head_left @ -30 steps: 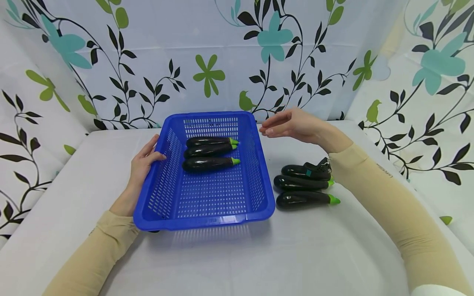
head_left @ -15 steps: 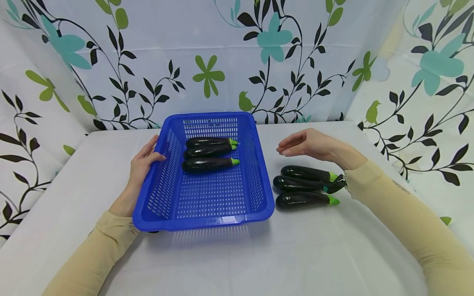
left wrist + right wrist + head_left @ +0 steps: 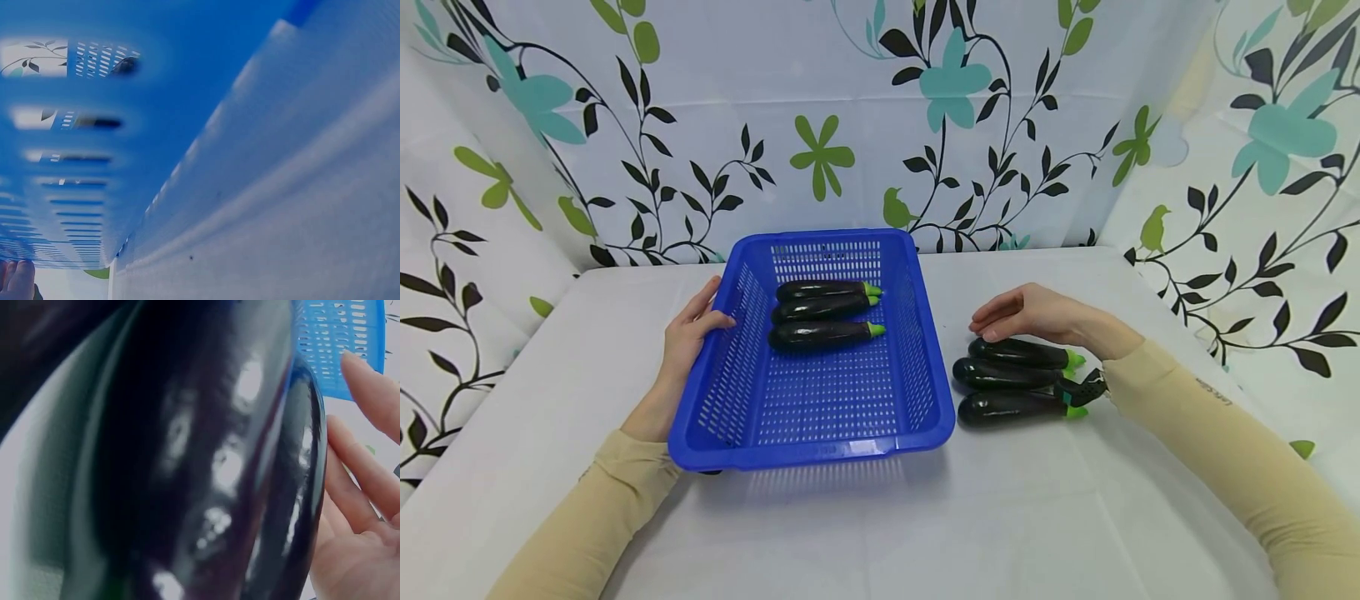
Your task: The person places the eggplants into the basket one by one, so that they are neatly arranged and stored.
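Observation:
My left hand (image 3: 691,346) grips the left rim of a blue plastic basket (image 3: 820,454), thumb over the edge and fingers outside. Three dark eggplants (image 3: 818,335) with green stems lie side by side in its far half. To the basket's right, three more eggplants lie in a row on the table. My right hand (image 3: 1045,317) is over the farthest one (image 3: 1022,353), fingertips right at its blunt end. In the right wrist view the thumb and fingers (image 3: 356,481) are spread loosely beyond the glossy eggplants (image 3: 206,456), holding nothing. The left wrist view shows mostly the slotted basket wall (image 3: 156,94).
A white cloth covers the table (image 3: 865,533). Behind and at both sides hangs a white curtain (image 3: 715,67) with leaf and flower prints. A dark strap (image 3: 1082,388) at the right wrist overlaps the stem ends of the nearer eggplants (image 3: 1007,407).
My right hand has moved from beside the basket's right rim, rightward and toward me, down to the farthest table eggplant. My left hand and the basket have stayed in place.

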A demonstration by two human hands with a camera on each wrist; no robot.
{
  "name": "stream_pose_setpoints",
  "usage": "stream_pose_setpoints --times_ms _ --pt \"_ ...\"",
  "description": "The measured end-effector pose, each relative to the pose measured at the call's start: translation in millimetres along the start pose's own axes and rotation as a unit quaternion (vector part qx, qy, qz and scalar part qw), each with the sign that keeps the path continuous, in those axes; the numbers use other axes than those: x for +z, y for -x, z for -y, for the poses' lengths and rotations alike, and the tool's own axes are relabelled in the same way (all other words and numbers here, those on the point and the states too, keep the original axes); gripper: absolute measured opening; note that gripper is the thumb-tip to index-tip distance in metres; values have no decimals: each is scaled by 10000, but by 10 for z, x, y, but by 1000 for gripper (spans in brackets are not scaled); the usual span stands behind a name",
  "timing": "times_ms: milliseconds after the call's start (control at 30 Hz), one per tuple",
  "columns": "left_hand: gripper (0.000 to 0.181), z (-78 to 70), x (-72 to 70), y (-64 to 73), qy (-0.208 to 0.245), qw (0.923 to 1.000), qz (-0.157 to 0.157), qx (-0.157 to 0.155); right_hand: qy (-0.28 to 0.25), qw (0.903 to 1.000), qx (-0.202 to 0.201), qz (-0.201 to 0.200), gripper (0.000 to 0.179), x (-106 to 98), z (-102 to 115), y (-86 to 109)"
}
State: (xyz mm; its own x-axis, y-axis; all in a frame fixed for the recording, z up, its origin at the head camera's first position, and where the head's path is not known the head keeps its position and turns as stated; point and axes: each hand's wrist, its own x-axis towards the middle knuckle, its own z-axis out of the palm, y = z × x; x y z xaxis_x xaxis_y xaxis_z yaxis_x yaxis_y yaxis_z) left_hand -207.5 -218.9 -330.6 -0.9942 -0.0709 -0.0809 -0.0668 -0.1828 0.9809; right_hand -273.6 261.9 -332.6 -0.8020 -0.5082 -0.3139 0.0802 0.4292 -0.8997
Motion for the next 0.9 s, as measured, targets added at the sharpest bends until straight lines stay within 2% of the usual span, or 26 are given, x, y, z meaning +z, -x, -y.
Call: stream_pose_setpoints --times_ms 300,700,900 --pt "69 -2 -8 -2 26 10000 28 -1 355 9989 100 278 52 3 -65 -22" --pt "70 -4 -2 3 80 10000 39 7 486 9983 82 321 52 11 -76 -20" --pt "70 0 4 6 -49 10000 19 -17 506 9982 69 318 51 3 -87 -26"
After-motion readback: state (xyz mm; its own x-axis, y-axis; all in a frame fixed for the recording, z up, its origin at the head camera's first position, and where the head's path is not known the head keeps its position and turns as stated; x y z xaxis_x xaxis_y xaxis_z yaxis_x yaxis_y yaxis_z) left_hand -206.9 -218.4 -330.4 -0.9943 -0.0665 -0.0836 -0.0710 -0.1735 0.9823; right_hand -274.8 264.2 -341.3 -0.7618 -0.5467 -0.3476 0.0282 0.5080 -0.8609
